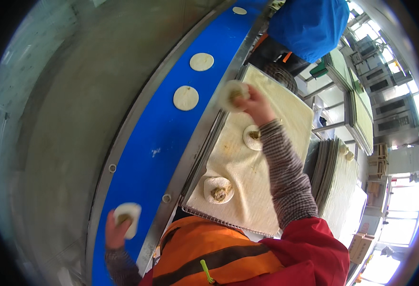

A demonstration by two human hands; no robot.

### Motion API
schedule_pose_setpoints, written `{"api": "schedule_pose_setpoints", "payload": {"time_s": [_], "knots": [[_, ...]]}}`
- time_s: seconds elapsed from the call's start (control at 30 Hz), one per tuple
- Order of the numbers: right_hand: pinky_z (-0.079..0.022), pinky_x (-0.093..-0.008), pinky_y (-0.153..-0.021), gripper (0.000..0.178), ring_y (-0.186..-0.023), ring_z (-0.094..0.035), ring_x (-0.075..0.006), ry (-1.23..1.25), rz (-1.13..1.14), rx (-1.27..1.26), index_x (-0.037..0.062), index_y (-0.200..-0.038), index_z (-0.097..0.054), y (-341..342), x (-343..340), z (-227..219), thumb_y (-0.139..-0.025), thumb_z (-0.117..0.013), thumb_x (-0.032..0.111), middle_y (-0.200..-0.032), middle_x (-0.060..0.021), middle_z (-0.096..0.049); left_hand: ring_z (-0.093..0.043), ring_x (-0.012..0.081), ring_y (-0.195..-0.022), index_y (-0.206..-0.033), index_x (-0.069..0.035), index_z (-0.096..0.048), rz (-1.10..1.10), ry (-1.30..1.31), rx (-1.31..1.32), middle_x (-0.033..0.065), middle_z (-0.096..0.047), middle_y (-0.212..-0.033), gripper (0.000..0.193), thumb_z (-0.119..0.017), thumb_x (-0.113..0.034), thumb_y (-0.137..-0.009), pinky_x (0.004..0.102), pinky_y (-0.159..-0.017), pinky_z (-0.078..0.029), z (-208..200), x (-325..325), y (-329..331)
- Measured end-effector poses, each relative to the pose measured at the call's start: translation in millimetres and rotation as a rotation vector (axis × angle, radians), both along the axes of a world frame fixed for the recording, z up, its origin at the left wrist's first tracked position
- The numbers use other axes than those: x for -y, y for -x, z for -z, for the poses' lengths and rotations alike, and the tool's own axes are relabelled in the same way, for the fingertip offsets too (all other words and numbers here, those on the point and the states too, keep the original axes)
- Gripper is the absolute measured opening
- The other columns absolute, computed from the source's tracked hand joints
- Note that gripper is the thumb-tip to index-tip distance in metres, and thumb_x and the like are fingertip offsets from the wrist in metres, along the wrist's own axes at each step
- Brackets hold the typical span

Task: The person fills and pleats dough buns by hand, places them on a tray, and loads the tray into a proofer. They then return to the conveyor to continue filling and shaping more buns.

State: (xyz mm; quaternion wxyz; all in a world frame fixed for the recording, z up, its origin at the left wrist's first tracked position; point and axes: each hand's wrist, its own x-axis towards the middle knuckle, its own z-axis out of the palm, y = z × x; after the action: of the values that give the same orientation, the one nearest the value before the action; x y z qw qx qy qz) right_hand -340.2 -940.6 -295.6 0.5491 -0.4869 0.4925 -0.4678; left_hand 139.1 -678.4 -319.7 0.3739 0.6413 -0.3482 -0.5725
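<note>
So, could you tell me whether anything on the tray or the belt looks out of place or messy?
Only small things stand out. The cloth-lined tray has brownish smears near its left edge. A pale fleck lies on the blue belt. The dough rounds lie flat, and the left hand and right hand each hold a filled piece.

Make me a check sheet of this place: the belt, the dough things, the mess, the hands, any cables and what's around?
Surface: blue belt; cloth-lined tray beside it.
Job's things: two flat dough rounds on the belt; two filled dough pieces on the tray.
Clutter: crumbs and stains on the tray cloth.
Hands: left hand holds a filled dough piece over the belt; right hand holds another at the tray's far end.
Cables: nothing seen.
Surroundings: stacked trays, metal racks, a blue-clad person.
</note>
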Motion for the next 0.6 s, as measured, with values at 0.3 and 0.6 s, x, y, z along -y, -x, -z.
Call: {"api": "schedule_pose_setpoints", "payload": {"time_s": [0.3, 0.6], "knots": [[-0.053, -0.0321, -0.082, 0.06, -0.102, -0.06, -0.0188, -0.455, 0.347, -0.701, 0.0023, -0.132, -0.044, 142.4, 22.1, 46.4, -0.083, -0.068, 0.028, -0.12, -0.0143, -0.057, -0.056, 0.024, -0.106, -0.121, 0.001, -0.049, 1.115, 0.286, 0.222, 0.0157, -0.054, -0.118, 0.047, -0.067, -0.013, -0.08, 0.033, -0.091, -0.047, -4.7, 196.5, 309.8], [-0.051, -0.0257, -0.066, 0.036, -0.079, -0.062, -0.0126, -0.05, 0.573, -0.482, 0.0006, -0.116, -0.058, 162.8, -63.7, 55.4, -0.084, -0.065, 0.016, -0.1, -0.0088, -0.064, -0.061, 0.0174, -0.073, -0.107, 0.0, -0.056, 0.681, 0.485, 0.291, 0.008, -0.062, -0.087, 0.028, -0.065, -0.007, -0.081, 0.0265, -0.066, -0.05, 10.3, 155.6, 206.2]]}}
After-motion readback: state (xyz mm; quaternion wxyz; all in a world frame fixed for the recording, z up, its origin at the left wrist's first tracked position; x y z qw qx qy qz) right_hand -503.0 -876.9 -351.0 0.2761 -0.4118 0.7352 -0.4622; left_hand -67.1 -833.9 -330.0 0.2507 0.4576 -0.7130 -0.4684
